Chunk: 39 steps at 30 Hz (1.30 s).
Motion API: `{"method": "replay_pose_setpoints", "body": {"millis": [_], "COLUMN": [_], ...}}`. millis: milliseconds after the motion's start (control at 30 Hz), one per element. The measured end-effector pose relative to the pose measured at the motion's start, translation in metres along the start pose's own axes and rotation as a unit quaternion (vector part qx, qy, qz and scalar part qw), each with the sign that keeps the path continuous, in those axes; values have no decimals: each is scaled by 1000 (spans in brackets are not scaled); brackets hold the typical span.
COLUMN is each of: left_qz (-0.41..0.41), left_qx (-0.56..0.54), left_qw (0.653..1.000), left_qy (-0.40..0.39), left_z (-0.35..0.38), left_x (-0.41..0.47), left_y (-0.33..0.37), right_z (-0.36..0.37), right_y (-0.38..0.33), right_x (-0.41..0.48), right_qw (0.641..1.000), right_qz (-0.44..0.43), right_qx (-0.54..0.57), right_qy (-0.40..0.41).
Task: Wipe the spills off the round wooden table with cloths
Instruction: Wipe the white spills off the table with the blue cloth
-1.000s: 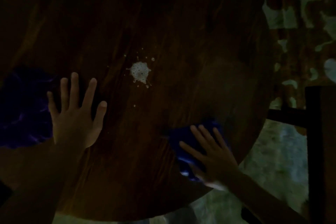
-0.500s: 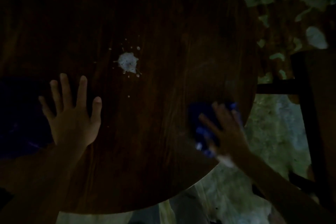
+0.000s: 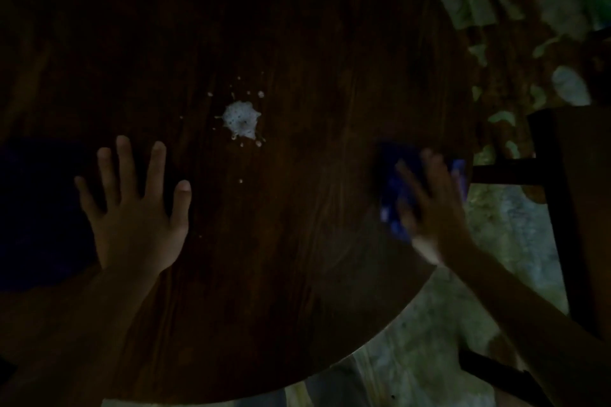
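Head cam only, and it's really dark, so details are limited. The round wooden table (image 3: pixel 297 274) fills most of the shot, with its curved edge running down the right side and around the near side.

Roughly mid-table there's a white splat of a spill (image 3: pixel 241 123) with little droplets scattered around it — a few on the far side, a couple just near of it, and one further toward the near edge. It's bare and uncovered, nothing touching it.

The left hand (image 3: pixel 139 218) is pressed flat on the wood, fingers spread wide and released, gripping nothing. It sits to the near left of the spill, apart from it. Just left of that hand there's a dark purple-blue cloth (image 3: pixel 39 208) lying on the table, barely visible in the gloom.

The right hand (image 3: pixel 429 208) is over by the table's right edge, laid flat on top of a blue cloth (image 3: pixel 393 195), fingers stretched out and pressing it down rather than clenching it — it's motion-blurred. That cloth is well to the right of the spill.

Off the table to the right there's a dark wooden chair (image 3: pixel 555 208) on a patchy, worn floor (image 3: pixel 512 26).
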State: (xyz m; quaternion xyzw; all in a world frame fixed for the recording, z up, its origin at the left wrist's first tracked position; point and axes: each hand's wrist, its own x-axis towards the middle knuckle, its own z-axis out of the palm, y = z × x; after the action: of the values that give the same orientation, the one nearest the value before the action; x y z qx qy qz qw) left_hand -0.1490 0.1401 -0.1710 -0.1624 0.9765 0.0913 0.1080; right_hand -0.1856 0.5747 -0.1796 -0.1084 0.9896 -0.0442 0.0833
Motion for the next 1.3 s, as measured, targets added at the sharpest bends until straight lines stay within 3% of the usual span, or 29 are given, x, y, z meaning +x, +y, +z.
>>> {"method": "replay_pose_setpoints", "body": {"millis": [67, 100, 133, 200, 267, 333, 367, 400, 467, 533, 567, 600, 633, 667, 733, 767, 800, 867, 933, 967, 1067, 1167, 1300], "left_qz": [-2, -5, -8, -6, 0, 6, 8, 7, 6, 8, 7, 1, -11, -28, -52, -55, -55, -59, -60, -57, -57, -55, -43], "left_qx": [6, 8, 9, 9, 4, -2, -5, -10, -23, -45, -56, -59, -55, -49, -15, 8, 25, 35, 31, 30, 19, 13, 19], "left_qw": [1000, 1000, 1000, 1000, 1000, 1000, 1000, 1000, 1000, 999, 998, 998, 998, 998, 998, 997, 997, 996, 996, 997, 997, 998, 999], "left_qy": [-4, -6, -9, -12, -11, -11, -11, -7, 8, 18, 21, 18, 8, -5, -32, -43, -53, -60, -51, -50, -45, -40, -18], "left_z": [0, 1, 0, 1, 0, -2, -3, -3, -6, -15, -20, -24, -29, -31, -34, -36, -37, -36, -35, -34, -34, -29, -24], "left_x": [0, 1, 1, 1, 1, 2, 2, 1, 1, 5, 9, 15, 22, 30, 44, 49, 54, 57, 57, 56, 59, 59, 59], "left_y": [-3, -6, -9, -11, -9, -6, -5, -4, -4, -8, -13, -21, -29, -38, -51, -54, -53, -51, -52, -53, -57, -59, -65], "right_z": [-6, -8, -5, 1, -1, 0, 1, 0, -5, -6, -4, 0, 4, 8, 5, 4, 1, -8, -20, -24, -38, -42, -38], "right_y": [-32, -58, -83, -114, -99, -46, -20, 0, 7, -34, -61, -84, -101, -106, -80, -55, -32, -3, -6, -17, -70, -129, -218], "right_x": [53, 64, 61, 16, -40, -47, -37, -20, 21, 50, 48, 36, 16, -11, -42, -32, -10, 53, 119, 146, 231, 301, 352], "right_qw": [967, 962, 977, 996, 927, 863, 866, 898, 984, 994, 987, 991, 999, 991, 905, 864, 850, 901, 972, 992, 992, 990, 999], "right_qz": [245, 264, 207, -80, -350, -478, -465, -400, -155, 105, 158, 134, 35, -117, -407, -483, -504, -404, -197, -87, 125, 141, -3], "right_qx": [52, 44, 17, -23, -56, -111, -145, -152, -75, 13, 17, 6, -2, -13, -75, -105, -123, -126, -107, -85, -9, 0, -33], "right_qy": [45, 48, 50, -41, -121, -121, -112, -105, -47, 7, 16, 6, -24, -60, -96, -94, -94, -90, -63, -42, -17, -24, -22]}}
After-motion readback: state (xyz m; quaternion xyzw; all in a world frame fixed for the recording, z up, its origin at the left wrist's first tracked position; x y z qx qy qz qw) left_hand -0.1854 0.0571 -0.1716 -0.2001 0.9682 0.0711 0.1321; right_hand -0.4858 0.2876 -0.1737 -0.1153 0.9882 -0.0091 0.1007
